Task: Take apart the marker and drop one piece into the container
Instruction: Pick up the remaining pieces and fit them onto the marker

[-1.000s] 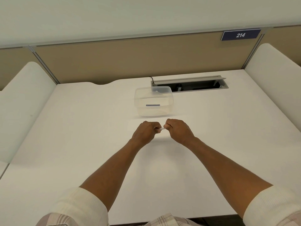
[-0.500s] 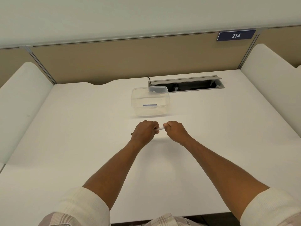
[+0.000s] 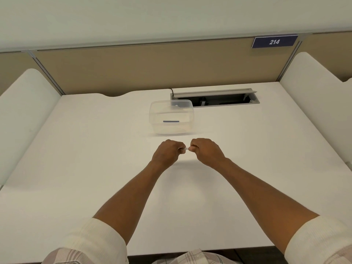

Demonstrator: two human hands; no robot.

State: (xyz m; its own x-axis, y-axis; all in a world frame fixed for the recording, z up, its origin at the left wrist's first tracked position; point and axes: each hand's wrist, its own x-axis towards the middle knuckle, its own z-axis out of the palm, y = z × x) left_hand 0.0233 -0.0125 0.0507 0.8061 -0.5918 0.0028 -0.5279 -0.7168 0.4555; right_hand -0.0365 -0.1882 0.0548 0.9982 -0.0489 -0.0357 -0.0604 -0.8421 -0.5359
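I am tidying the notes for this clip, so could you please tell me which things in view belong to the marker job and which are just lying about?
Part of the job:
- marker, gripped by left hand and right hand
- clear container beyond them

Just there:
- cable hatch in the desk
- sign 214

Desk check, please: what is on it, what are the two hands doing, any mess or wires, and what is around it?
Surface: white desk, bare apart from the container.
Job's things: marker, mostly hidden inside both fists, only a short pale stretch showing; clear container just beyond the hands, open-topped, a dark blue strip on its wall.
Clutter: nothing seen.
Hands: left hand and right hand both closed on the marker.
Cables: one dark cable entering the cable hatch.
Surroundings: tan partition, sign 214, white side dividers.
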